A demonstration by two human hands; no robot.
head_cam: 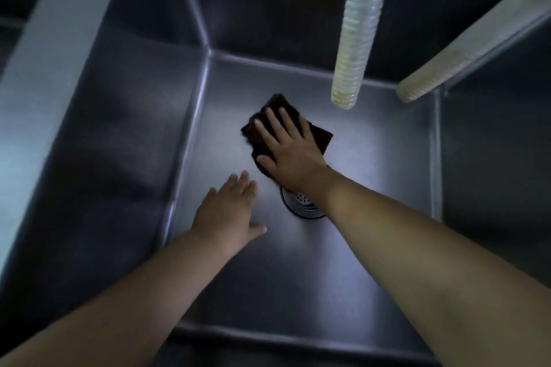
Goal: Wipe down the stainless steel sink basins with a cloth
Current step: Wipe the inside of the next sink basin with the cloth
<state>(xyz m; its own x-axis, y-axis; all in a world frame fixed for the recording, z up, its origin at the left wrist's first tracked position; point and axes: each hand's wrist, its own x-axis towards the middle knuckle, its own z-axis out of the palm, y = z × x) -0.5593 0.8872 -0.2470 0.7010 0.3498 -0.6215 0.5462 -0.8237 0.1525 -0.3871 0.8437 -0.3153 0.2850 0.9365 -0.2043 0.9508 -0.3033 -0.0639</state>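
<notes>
Head view, looking down into a deep steel basin [372,176].

Right hand [290,152]: palm down, flat on a dark cloth [320,135] that lies on the basin floor. Fingers [272,119] straight and slightly spread, pressing on the cloth rather than curled round it; thumb out to the side along the cloth's near edge. The cloth looks folded and shows beyond the fingertips and on both sides of the hand. Its colour reads dark brown or maroon; the light is too dim to say which.

Left hand [229,211]: palm down, fingers straight and close together, thumb spread out toward the drain. It holds nothing. Whether it touches the floor or hovers just above cannot be told. It lies nearer the person than the cloth, apart from it.

Drain [301,202]: a round perforated strainer in the floor, just behind the right wrist and partly hidden by the forearm, between the two hands.

Hose [357,39]: a pale ribbed tube hanging down over the basin, its open end above and beyond the right fingertips, clear of the cloth. A second pale tube end [417,89] shows farther right, by the far right corner.

Floor beside the right hand carries a bright sheen.
</notes>
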